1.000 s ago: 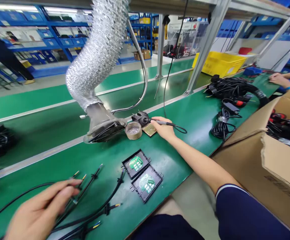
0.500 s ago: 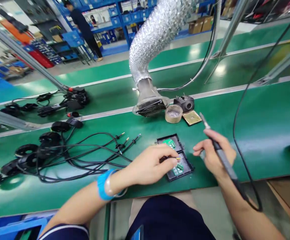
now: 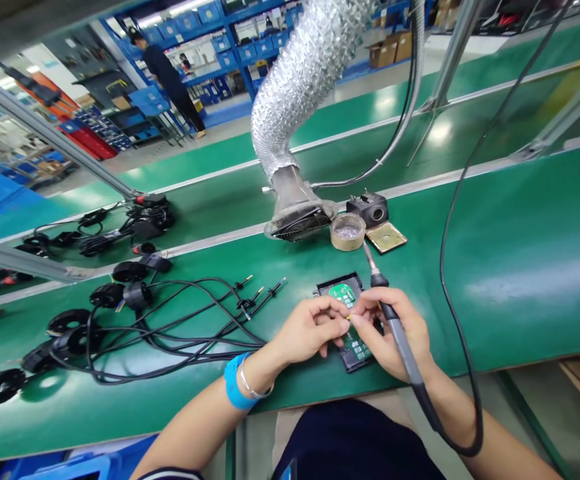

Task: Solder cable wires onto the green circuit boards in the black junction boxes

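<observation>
My left hand (image 3: 313,328) pinches a thin cable end with a yellow wire tip (image 3: 349,318) above the opened black plastic case (image 3: 354,367). Green circuit boards (image 3: 344,293) lie in the case, partly covered by my fingers. My right hand (image 3: 395,333) grips a soldering iron (image 3: 403,343) against the palm, its metal tip pointing up and away from me. The thumb and forefinger of that hand meet my left fingertips at the yellow wire tip. Whether they pinch the wire too, I cannot tell.
Black cables with stripped ends (image 3: 245,305) and round black parts (image 3: 73,333) lie on the left. Behind the case stand a fume extractor nozzle (image 3: 303,223), a tape roll (image 3: 347,233), an iron holder (image 3: 370,210) and a sponge tray (image 3: 387,237). The iron's cord (image 3: 447,280) hangs at right.
My right hand has moved left with the soldering iron, from beside the case to my left fingertips. My left hand stays over the case with the wire. The view has shifted slightly.
</observation>
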Demonstrator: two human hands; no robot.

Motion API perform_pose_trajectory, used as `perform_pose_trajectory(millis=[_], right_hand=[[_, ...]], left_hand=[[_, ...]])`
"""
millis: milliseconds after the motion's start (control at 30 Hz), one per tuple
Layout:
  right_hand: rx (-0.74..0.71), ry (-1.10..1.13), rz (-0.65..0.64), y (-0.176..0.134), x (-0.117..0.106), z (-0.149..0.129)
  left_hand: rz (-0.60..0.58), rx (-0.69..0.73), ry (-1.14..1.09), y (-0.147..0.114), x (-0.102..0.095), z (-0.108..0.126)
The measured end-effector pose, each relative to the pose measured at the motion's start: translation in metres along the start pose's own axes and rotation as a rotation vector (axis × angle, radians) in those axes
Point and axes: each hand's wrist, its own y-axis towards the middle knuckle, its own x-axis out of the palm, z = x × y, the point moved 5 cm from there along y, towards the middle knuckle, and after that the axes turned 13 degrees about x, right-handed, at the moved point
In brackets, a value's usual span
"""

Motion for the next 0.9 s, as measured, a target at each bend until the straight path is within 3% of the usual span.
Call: perform_pose_trajectory(millis=[167,333,467,600,733,900], right_hand=[[-0.002,0.091,-0.012,0.001,0.007,-0.008],[-0.029,0.132,0.015,0.004,0.009,-0.013],[-0.039,0.149,-0.055,0.004,0.011,-0.013],[-0.020,0.121,-0.022,0.005,0.011,-0.012],[0.029,0.151,0.099,0.003,0.013,-0.017],[0.102,0.455,0.095,0.003,0.036,-0.020]], left_hand=[[-0.001,0.031,-0.100,-0.003,-0.004,-0.001],[0.059,0.188,0.091,-0.009,-0.003,0.013],[0.002,0.199,0.150,-0.013,0.002,0.018],[-0.005,0.214,0.170,-0.015,-0.001,0.020],[0.107,0.271,0.261,-0.021,-0.005,0.024],[0.303,0.449,0.254,-0.027,-0.007,0.032]])
